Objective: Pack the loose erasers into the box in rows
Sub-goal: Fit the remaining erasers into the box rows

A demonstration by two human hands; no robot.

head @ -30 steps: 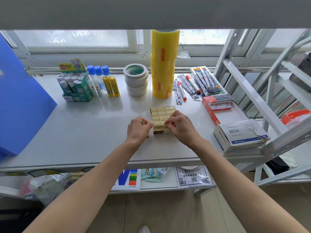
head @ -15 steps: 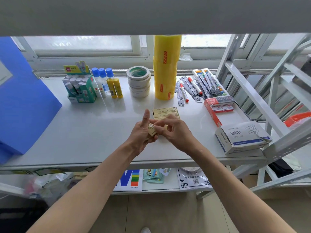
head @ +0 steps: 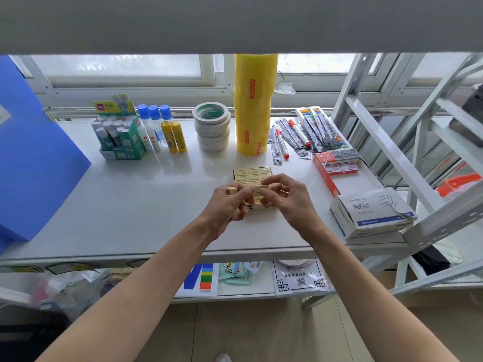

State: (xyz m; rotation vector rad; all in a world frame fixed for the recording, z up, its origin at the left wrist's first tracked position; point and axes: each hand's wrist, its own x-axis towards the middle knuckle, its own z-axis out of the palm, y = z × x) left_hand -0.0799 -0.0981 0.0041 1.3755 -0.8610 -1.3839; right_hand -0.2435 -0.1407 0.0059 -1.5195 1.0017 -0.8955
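Observation:
A small box [head: 253, 173] with rows of yellow-wrapped erasers lies on the white shelf top at the middle. Just above its near end, my left hand [head: 226, 205] grips a few loose erasers [head: 231, 190], one end sticking up by the thumb. My right hand [head: 285, 197] pinches one eraser [head: 257, 190] between thumb and forefinger, right beside the left hand's fingers. The near rows of the box are hidden under both hands.
Behind the box stand a tall yellow tape stack [head: 254, 105], masking tape rolls [head: 212, 129], glue bottles [head: 162, 129] and a glue-stick display [head: 117, 134]. Pens [head: 298, 134], a red box [head: 335, 165] and a paper-clip box [head: 371, 212] lie right. A blue folder [head: 31, 152] leans left.
Both hands lifted off the box and came together above its near end. The right hand now pinches an eraser next to the ones in the left hand.

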